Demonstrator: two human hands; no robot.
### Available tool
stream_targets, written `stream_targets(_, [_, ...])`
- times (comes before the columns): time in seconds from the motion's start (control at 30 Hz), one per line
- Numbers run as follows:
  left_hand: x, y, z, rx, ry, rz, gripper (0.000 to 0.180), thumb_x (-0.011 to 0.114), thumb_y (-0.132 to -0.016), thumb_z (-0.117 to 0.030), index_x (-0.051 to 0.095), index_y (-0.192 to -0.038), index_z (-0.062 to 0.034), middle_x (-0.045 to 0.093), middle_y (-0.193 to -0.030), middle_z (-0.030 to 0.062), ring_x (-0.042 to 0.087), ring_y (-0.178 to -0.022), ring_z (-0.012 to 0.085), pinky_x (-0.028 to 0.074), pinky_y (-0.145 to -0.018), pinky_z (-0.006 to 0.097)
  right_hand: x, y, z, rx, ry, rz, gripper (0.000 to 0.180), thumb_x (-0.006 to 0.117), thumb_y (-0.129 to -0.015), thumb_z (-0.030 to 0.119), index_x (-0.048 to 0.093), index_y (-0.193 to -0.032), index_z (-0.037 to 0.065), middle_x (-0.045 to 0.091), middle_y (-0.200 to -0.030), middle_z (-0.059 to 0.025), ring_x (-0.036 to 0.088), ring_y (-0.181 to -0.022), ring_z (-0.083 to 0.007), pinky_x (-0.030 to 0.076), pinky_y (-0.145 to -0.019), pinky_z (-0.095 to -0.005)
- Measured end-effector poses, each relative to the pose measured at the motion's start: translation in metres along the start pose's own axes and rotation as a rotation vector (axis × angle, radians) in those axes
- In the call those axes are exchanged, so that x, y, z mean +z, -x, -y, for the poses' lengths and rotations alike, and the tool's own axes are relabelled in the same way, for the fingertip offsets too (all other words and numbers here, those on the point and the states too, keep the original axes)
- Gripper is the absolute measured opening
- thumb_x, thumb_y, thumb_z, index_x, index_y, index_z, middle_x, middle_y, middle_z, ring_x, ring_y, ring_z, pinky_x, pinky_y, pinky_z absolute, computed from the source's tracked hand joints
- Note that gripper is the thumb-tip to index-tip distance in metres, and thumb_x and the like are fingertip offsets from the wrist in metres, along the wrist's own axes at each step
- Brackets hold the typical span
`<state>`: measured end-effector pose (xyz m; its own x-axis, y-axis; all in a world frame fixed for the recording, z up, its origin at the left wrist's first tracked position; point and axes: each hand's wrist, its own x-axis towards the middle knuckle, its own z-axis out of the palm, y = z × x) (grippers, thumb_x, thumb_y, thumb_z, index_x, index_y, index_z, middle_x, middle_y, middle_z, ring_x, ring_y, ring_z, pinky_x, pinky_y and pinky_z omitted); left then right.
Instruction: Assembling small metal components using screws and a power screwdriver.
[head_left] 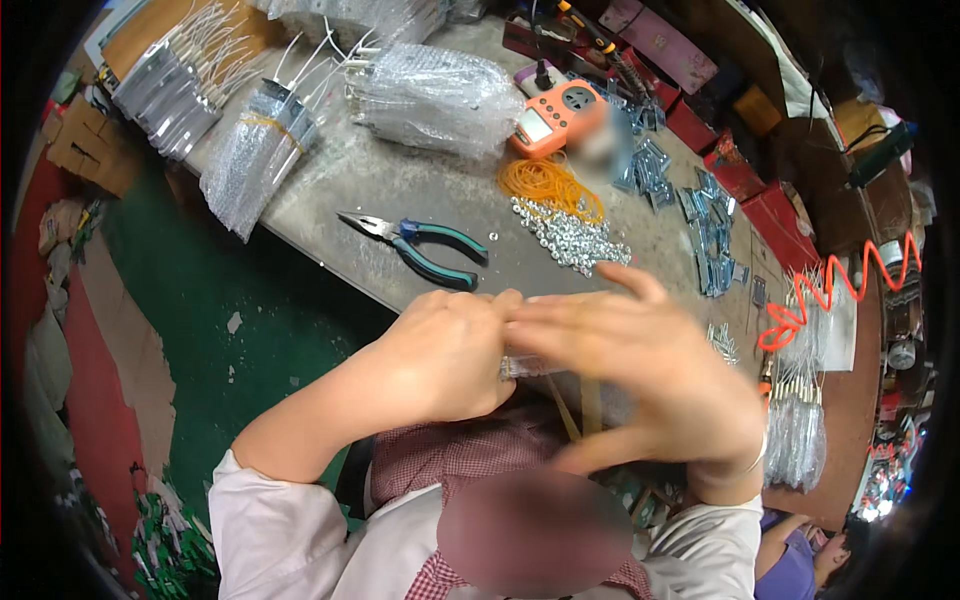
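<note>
My left hand [452,350] is closed, knuckles up, around a clear plastic-wrapped piece [528,366]. Only a short end of that piece shows between my hands; the rest is hidden. My right hand [650,365] is smeared by motion, its fingers stretched toward my left fist and its thumb held apart below. A yellowish rubber band [591,405] appears stretched at the right fingers, running down between them and the thumb. Beyond my hands lie pliers [425,250] with teal and black handles, a heap of small metal nuts [575,238] and a pile of orange rubber bands [550,188].
Bubble-wrapped bundles [435,98] with white wires line the table's far left. An orange meter [560,118] stands behind the rubber bands. Metal clips [708,235] and red boxes [780,222] lie right. A coiled orange hose [830,290] hangs near more wrapped bundles [797,440]. Another person [790,560] sits lower right.
</note>
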<state>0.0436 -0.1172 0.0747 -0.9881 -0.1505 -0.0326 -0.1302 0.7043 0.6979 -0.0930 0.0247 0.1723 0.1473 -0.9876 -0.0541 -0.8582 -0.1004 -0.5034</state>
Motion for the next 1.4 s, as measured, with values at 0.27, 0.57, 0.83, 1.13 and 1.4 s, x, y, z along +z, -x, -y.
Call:
stream_targets(0.27, [-0.035,0.007,0.01,-0.044,-0.004,-0.205,0.043,0.074,-0.067,-0.013,0.053,-0.102,-0.001,0.065,-0.093,0.0189,0.063,-0.09,0.0367,0.05,-0.078,0.043,0.039,-0.022,-0.052,0.281,0.125,0.02,0.048,0.074,-0.069,0.017,0.059,-0.114,0.005,0.064,-0.103,-0.0109,0.062,-0.089,-0.0303,0.049,-0.077,-0.0366])
stream_targets(0.57, [-0.026,0.003,0.038,0.176,0.556,-1.085,0.091,0.07,-0.084,-0.035,0.013,-0.143,0.0043,0.037,-0.138,0.0229,0.042,-0.125,0.0303,0.033,-0.104,0.041,0.061,-0.116,-0.003,-0.058,0.016,-0.446,0.086,0.073,-0.068,0.012,0.027,-0.139,-0.003,0.05,-0.114,-0.0212,0.052,-0.103,-0.0367,0.046,-0.085,-0.0423])
stream_targets(0.83, [-0.146,0.029,0.126,-0.169,-0.295,-1.123,0.072,0.072,-0.072,-0.008,0.04,-0.137,-0.0061,0.051,-0.127,0.0139,0.051,-0.115,0.0259,0.038,-0.101,0.037,-0.002,-0.188,-0.107,0.038,0.201,-0.725,0.052,0.074,-0.073,0.031,0.059,-0.113,0.001,0.056,-0.113,-0.018,0.052,-0.105,-0.0335,0.046,-0.088,-0.042])
stream_targets(1.13, [-0.142,0.027,0.144,-0.441,-0.412,-0.862,0.082,0.082,-0.063,-0.014,0.043,-0.135,-0.0151,0.053,-0.118,0.0146,0.053,-0.111,0.0337,0.045,-0.093,0.04,0.028,-0.205,-0.13,0.145,0.387,-0.733,0.052,0.078,-0.069,0.032,0.058,-0.105,0.0,0.054,-0.098,-0.0152,0.05,-0.099,-0.0324,0.043,-0.085,-0.0425])
stream_targets(1.4, [-0.115,0.032,0.14,-0.149,-0.731,-1.021,0.072,0.078,-0.071,-0.017,0.042,-0.132,-0.0042,0.048,-0.13,0.0158,0.058,-0.104,0.034,0.044,-0.092,0.039,0.041,-0.155,-0.127,0.231,0.166,-0.942,0.04,0.065,-0.086,0.034,0.058,-0.103,-0.001,0.056,-0.098,-0.0137,0.054,-0.091,-0.0284,0.043,-0.08,-0.0417])
